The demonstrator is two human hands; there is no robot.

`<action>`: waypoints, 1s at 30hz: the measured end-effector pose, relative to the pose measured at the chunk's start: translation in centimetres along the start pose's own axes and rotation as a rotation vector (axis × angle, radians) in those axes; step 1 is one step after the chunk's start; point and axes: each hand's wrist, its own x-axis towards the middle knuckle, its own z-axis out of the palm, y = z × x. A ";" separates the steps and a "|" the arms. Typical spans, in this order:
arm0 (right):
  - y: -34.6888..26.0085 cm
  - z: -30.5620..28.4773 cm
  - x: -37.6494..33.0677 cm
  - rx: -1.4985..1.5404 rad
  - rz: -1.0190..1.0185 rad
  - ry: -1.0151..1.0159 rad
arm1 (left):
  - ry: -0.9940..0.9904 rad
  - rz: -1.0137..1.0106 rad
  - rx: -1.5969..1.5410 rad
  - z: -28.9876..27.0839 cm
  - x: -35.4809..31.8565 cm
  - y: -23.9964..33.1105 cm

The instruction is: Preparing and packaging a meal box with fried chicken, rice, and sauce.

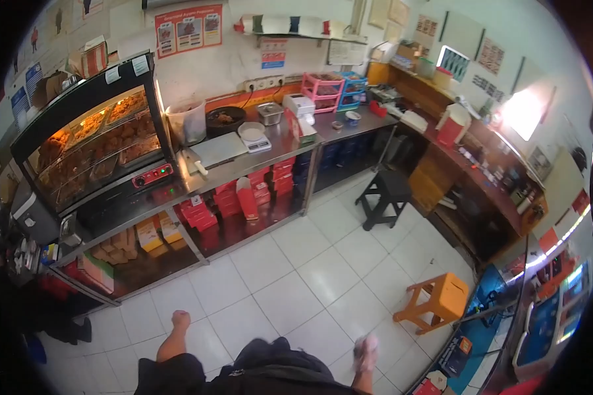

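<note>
My left hand [181, 320] hangs low over the tiled floor [227, 329], small in view, its fingers curled in and nothing seen in them. My right hand [366, 353] is lower right, blurred and pale; its fingers do not show clearly. Neither hand touches anything that I can see. My dark clothing [277, 359] fills the bottom middle. Nearest to my right hand is an orange plastic stool [445, 296]. Ahead of my left hand runs a steel counter [296, 148], with red boxes [247, 197] stacked on the shelf beneath.
A lit glass food warmer [102, 135] full of fried food stands at left. Along the counter are a white bucket [186, 122], a black pan [225, 118], a scale [254, 139] and pink baskets [323, 91]. A black stool [383, 197] stands before the wooden counter [471, 164].
</note>
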 end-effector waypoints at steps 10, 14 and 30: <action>-8.1 45.3 33.4 0.426 0.171 -0.708 | -0.061 0.292 1.056 5.7 -6.4 -5.6; -9.7 63.7 39.8 0.000 0.009 -0.603 | -0.133 0.343 0.718 9.8 -3.7 2.8; 2.6 96.3 76.7 -1.103 -0.330 -0.588 | -0.371 0.549 -0.270 5.4 14.5 82.4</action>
